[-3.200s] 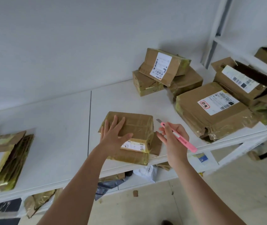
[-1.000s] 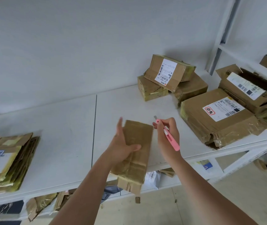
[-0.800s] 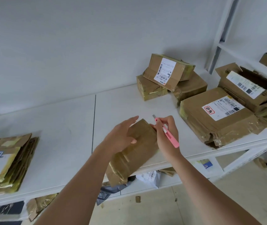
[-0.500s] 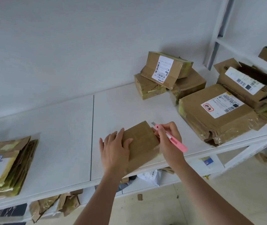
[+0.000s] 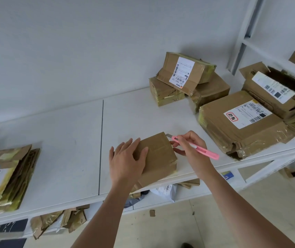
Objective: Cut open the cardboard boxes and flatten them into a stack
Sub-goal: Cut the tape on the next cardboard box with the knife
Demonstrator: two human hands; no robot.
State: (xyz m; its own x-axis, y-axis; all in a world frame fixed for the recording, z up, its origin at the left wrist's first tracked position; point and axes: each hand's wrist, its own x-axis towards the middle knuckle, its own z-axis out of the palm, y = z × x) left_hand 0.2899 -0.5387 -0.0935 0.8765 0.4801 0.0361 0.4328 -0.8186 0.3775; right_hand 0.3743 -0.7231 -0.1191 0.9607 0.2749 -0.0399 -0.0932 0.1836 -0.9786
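A small taped cardboard box [image 5: 158, 156] lies on the white table [image 5: 68, 151] near its front edge. My left hand [image 5: 125, 160] rests flat on the box's left part, fingers spread. My right hand [image 5: 189, 149] grips a pink utility knife [image 5: 197, 148], with the metal blade tip at the box's far right corner. A stack of flattened boxes [image 5: 5, 178] sits at the table's left end.
Several uncut boxes stand at the back right: a labelled box [image 5: 184, 72] on two smaller ones, a large flat box [image 5: 241, 122] and an open box [image 5: 275, 88] behind it. White shelf frame [image 5: 243, 33] rises at right. Cardboard scraps [image 5: 57, 222] lie on the lower shelf.
The box went from being held upright in my left hand to lying flat on the table under that hand. The knife blade has come to the box's far corner.
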